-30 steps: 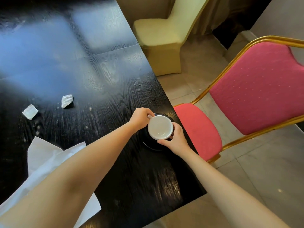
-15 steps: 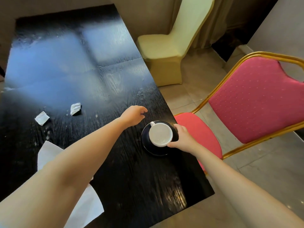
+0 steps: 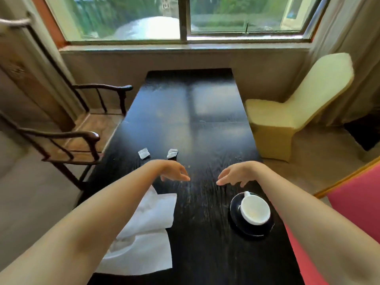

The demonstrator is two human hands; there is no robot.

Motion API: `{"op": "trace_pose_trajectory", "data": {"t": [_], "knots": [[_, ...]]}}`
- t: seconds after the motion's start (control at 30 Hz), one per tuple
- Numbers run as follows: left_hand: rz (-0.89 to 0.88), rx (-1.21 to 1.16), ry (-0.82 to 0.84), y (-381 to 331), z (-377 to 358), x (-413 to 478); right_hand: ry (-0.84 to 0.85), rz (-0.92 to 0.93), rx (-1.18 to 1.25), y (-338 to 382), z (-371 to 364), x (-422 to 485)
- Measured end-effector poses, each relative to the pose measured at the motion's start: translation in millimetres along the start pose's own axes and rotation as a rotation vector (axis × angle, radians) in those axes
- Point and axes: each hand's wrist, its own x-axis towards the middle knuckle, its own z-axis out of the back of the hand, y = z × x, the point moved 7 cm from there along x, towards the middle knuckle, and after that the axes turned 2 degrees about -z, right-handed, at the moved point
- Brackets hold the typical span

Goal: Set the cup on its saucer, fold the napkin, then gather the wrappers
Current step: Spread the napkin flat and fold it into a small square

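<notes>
A white cup [image 3: 255, 209] stands upright on a dark saucer [image 3: 236, 214] near the right edge of the black table [image 3: 205, 130]. A crumpled white napkin [image 3: 148, 233] lies unfolded at the near left, partly under my left forearm. Two small white wrappers [image 3: 144, 153] [image 3: 172, 153] lie side by side further back. My left hand [image 3: 172, 170] hovers above the table past the napkin, fingers apart and empty. My right hand [image 3: 236, 173] hangs just beyond the cup, also empty with fingers spread. Neither hand touches anything.
A dark wooden armchair [image 3: 82, 136] stands at the table's left side. A cream-covered chair [image 3: 298, 108] sits at the right, and a pink chair with a gold frame [image 3: 359, 202] is close at the near right. A window and sill lie beyond the table's far end.
Both hands have let go of the cup, which stays on the saucer, and have moved to mid-table. The view has swung left and upward, showing the window and the whole table.
</notes>
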Motion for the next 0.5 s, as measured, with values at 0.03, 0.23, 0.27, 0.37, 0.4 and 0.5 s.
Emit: {"op": "trace_pose_trajectory", "data": {"t": [0.03, 0.23, 0.27, 0.37, 0.4, 0.5], "knots": [[0.034, -0.038, -0.008, 14.5, -1.3, -10.5, 0.014, 0.01, -0.03, 18.0, -1.3, 3.6], [0.19, -0.179, -0.024, 93.9, -19.6, -63.2, 0.087, 0.052, -0.198, 113.5, -21.0, 24.5], [0.203, -0.197, -0.025, 106.0, -23.2, -70.2, 0.1, 0.058, -0.217, 126.9, -25.2, 29.1], [0.237, -0.236, -0.028, 142.2, -34.8, -88.7, 0.124, 0.058, -0.255, 162.9, -39.5, 45.5], [0.245, -0.243, -0.026, 153.7, -38.7, -93.4, 0.123, 0.055, -0.261, 173.5, -43.8, 52.0], [0.258, -0.263, -0.011, 188.0, -51.5, -102.8, 0.11, 0.048, -0.243, 201.2, -59.4, 73.7]]}}
